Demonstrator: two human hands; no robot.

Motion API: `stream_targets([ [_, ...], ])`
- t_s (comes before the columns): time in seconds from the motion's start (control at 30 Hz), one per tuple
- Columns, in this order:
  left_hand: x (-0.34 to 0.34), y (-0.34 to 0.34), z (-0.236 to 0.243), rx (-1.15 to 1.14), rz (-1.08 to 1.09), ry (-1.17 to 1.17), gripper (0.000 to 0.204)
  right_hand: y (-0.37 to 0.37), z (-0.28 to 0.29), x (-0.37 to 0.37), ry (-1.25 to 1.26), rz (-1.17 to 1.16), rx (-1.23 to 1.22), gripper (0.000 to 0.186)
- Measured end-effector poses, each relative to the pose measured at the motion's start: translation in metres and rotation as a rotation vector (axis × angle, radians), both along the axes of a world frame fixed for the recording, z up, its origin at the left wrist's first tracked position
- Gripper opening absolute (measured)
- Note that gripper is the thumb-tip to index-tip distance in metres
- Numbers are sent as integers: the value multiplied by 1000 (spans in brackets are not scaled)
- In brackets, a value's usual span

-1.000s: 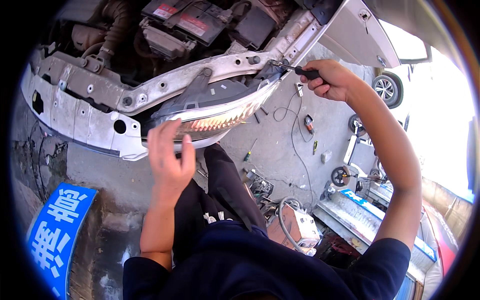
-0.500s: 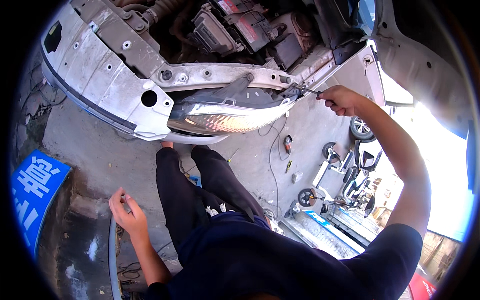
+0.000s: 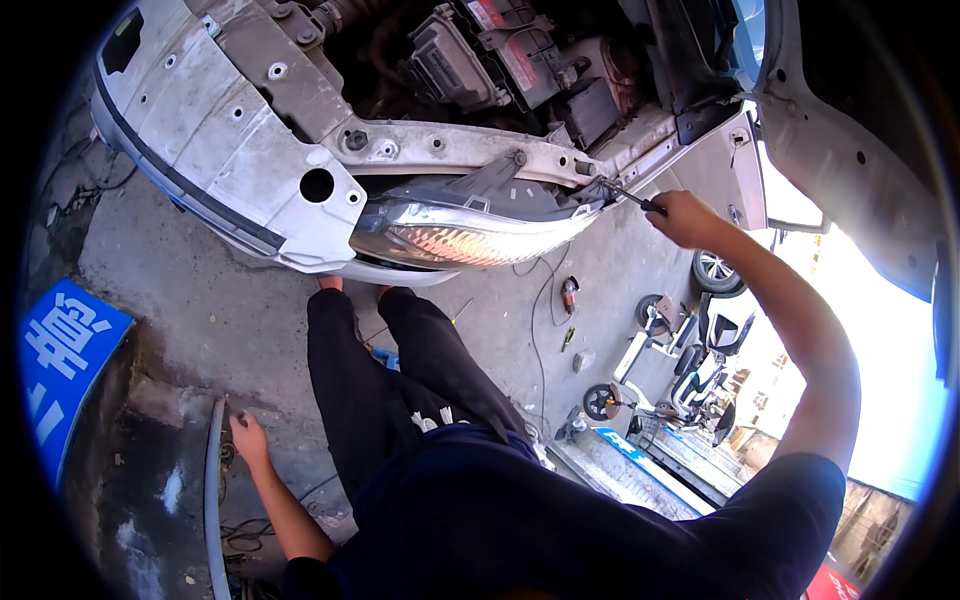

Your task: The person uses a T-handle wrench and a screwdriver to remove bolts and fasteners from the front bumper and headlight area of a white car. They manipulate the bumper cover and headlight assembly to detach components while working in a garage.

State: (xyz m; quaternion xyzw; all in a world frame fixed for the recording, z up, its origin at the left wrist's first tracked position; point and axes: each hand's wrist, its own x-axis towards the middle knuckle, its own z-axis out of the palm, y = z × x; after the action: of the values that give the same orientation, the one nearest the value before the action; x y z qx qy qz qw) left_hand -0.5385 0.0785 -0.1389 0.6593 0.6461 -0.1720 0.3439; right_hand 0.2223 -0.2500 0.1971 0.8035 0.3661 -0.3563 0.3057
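A screwdriver [image 3: 630, 196] with a thin metal shaft and a dark handle is gripped in my right hand [image 3: 688, 220]. Its tip meets the right-hand corner of the car's headlight [image 3: 480, 236], beside the white metal panel above. What the tip engages is too small to tell. The headlight, clear with a ribbed orange-tinted part, sits in the front of the opened car. Low on the left, my left hand [image 3: 248, 440] hangs with its fingers curled, near a grey curved bar [image 3: 213, 490]. Nothing shows in that hand.
Above the headlight lies the engine bay with a battery [image 3: 520, 65]. A raised panel [image 3: 850, 160] arches at the right. On the concrete floor are an angle grinder [image 3: 569, 294] with a cord and scooters [image 3: 700, 370]. A blue sign [image 3: 75, 370] stands at left.
My left hand has moved down and its fingers have curled from a loose spread. My right hand has shifted slightly, still holding the screwdriver at the headlight corner. The whole view has shifted a little.
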Motion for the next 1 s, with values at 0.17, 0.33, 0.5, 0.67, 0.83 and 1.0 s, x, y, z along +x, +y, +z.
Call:
stream_targets([
  [0.17, -153, -86, -28, -606, 700, 499, 36, 1, 12, -9, -132, 168, 19, 21],
  [0.33, -165, -133, 0, -612, 761, 542, 35, 11, 13, -4, -28, 76, 209, 19],
  [0.5, -130, -131, -5, -627, 607, 502, 28, 9, 6, -15, -184, 221, 42, 18],
  [0.67, -115, -134, -21, -594, 589, 405, 25, 12, 8, 12, 133, -986, 109, 20],
  [0.83, -123, -140, -22, -646, 576, 481, 27, 15, 4, 28, 225, -441, 49, 22],
  [1.0, -121, -134, -27, -786, 694, 513, 38, 12, 5, 5, -91, 542, -134, 25],
])
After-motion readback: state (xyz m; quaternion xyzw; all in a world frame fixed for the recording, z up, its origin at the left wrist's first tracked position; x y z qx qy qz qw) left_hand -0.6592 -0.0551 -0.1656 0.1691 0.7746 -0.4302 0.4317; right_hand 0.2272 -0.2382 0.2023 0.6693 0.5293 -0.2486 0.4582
